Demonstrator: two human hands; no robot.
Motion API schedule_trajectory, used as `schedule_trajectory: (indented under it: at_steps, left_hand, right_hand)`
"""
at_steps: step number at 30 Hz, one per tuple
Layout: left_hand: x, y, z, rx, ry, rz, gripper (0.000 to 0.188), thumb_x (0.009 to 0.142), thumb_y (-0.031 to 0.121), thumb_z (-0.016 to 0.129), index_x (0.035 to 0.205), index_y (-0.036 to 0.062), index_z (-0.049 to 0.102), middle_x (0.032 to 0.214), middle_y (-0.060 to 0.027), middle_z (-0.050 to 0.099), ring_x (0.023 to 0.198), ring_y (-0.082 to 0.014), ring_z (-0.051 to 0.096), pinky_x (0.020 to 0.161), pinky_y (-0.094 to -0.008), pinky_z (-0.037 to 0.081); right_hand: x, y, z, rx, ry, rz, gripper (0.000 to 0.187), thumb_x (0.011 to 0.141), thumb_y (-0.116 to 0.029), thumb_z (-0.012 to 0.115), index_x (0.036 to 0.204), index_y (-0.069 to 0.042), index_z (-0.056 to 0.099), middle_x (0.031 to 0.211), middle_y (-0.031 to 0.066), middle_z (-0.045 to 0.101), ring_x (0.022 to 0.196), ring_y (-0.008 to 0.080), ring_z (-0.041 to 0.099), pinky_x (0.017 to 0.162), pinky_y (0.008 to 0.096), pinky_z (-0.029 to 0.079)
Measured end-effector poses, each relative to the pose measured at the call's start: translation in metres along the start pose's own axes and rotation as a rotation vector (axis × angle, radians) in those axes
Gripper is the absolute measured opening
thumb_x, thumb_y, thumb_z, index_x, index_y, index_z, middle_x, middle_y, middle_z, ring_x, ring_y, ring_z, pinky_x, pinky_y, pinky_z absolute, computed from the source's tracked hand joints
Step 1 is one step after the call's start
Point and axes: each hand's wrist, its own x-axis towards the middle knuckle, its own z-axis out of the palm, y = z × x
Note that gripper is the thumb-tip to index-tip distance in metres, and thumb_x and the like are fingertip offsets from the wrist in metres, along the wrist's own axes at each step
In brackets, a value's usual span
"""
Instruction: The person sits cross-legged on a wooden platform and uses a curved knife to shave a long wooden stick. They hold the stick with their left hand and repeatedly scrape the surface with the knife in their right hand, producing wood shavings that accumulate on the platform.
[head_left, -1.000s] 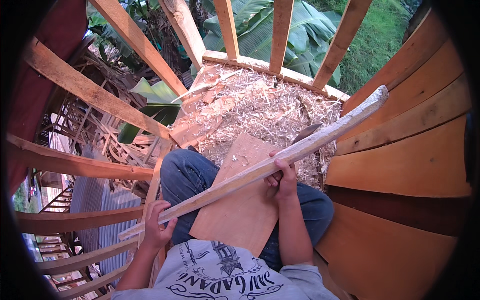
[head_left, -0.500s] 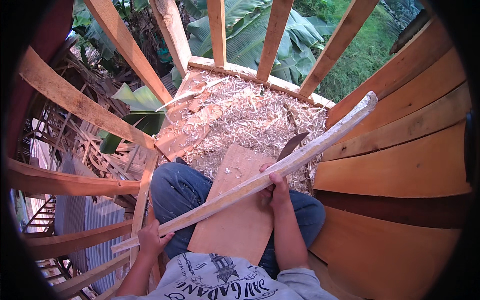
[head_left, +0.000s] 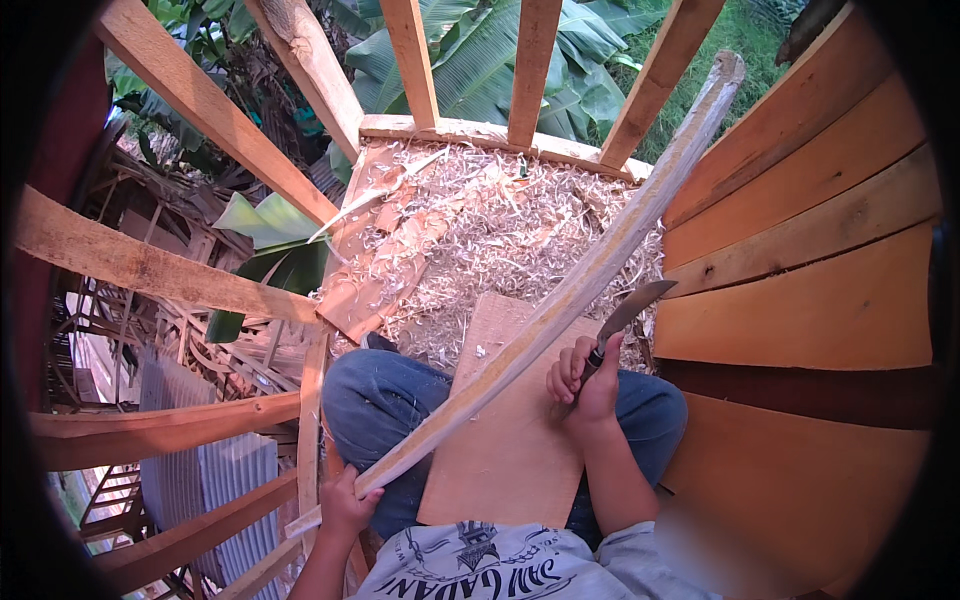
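A long, slightly curved, pale wooden pole runs slantwise from the lower left to the upper right. My left hand is closed around its thin lower end. In my right hand is a knife, gripped by its dark handle, with the broad curved blade pointing up and right. Knife and right hand sit just right of the pole, apart from it. Below the pole a flat wooden board lies across my lap, between my jeans-clad knees, with a small light chip on it.
Curly wood shavings cover the floor ahead. Upright wooden slats fence the front and left, with banana leaves beyond. A wall of wide orange planks stands close on my right. Corrugated sheets show outside at the left.
My right hand has let go of the pole and moved right and down, still holding the knife. The pole's far end has swung upward, so it slants more steeply.
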Motion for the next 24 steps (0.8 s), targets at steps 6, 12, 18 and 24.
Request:
schedule_trajectory:
  at_steps: [6, 12, 18, 24]
  left_hand:
    - [0.006, -0.007, -0.006, -0.073, -0.115, -0.03, 0.074, 0.074, 0.074, 0.05, 0.077, -0.0004, 0.056, 0.064, -0.0222, 0.057, 0.067, -0.0427, 0.06, 0.057, -0.045, 0.044]
    - [0.008, -0.018, -0.003, -0.083, -0.119, 0.006, 0.076, 0.073, 0.075, 0.05, 0.073, -0.0012, 0.053, 0.062, -0.0218, 0.055, 0.064, -0.0431, 0.058, 0.054, -0.0447, 0.043]
    - [0.009, -0.031, 0.003, -0.159, -0.102, 0.025, 0.081, 0.071, 0.079, 0.048, 0.068, -0.0019, 0.052, 0.056, -0.0192, 0.051, 0.057, -0.0375, 0.057, 0.051, -0.041, 0.041]
    - [0.028, -0.043, -0.008, -0.427, -0.28, 0.027, 0.086, 0.069, 0.083, 0.046, 0.059, -0.0022, 0.051, 0.049, -0.0025, 0.044, 0.046, -0.0128, 0.046, 0.043, -0.0306, 0.034]
  right_hand:
    - [-0.037, 0.002, 0.001, -0.791, 0.028, -0.373, 0.062, 0.091, -0.057, 0.043, 0.056, -0.006, 0.042, 0.048, 0.0026, 0.041, 0.039, 0.0118, 0.041, 0.039, 0.025, 0.032]
    - [-0.063, 0.01, 0.014, -1.412, -0.124, -0.44, 0.044, 0.079, -0.043, 0.068, 0.064, -0.004, 0.054, 0.055, 0.0098, 0.051, 0.05, 0.0281, 0.055, 0.045, 0.0349, 0.041]
    - [-0.059, 0.008, 0.032, -1.575, -0.109, -0.519, 0.046, 0.077, -0.047, 0.068, 0.062, -0.007, 0.052, 0.052, 0.0076, 0.049, 0.046, 0.0249, 0.053, 0.042, 0.0348, 0.04]
    - [-0.041, 0.004, 0.038, -1.592, -0.065, -0.663, 0.046, 0.075, -0.048, 0.068, 0.061, -0.009, 0.051, 0.051, 0.0056, 0.048, 0.043, 0.023, 0.052, 0.04, 0.0338, 0.039]
